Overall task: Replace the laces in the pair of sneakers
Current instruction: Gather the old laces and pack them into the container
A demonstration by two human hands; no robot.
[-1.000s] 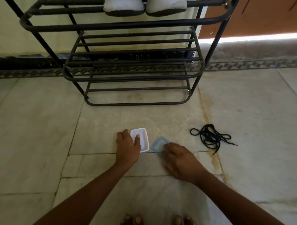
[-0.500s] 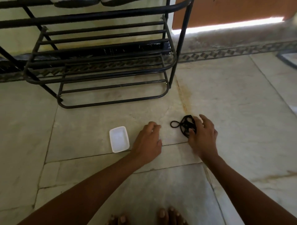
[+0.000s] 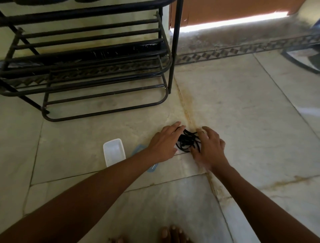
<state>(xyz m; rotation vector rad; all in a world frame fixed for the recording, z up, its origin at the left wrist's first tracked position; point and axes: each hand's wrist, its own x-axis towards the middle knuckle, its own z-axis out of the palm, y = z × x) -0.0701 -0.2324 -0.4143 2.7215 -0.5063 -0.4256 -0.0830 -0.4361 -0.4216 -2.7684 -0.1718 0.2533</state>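
Observation:
A tangled bundle of black laces [image 3: 187, 142] lies on the marble floor between my two hands. My left hand [image 3: 164, 143] rests flat at the bundle's left side, fingers spread and touching the laces. My right hand [image 3: 210, 147] curls over the bundle's right side, thumb under it and fingers above, gripping the laces; it is slightly blurred. The dark soles of a pair of shoes [image 3: 84, 0] barely show on the rack's top shelf, at the frame's upper edge.
A small white plastic container [image 3: 114, 151] stands open on the floor, left of my left arm. Its blue lid [image 3: 138, 149] lies partly hidden under that forearm. A black metal shoe rack [image 3: 103, 72] stands behind. My toes [image 3: 170, 234] show at the bottom.
My view swung right. Both hands left the container and lid. The right hand reached the laces first, then the left joined it, and the bundle is now bunched tighter between them.

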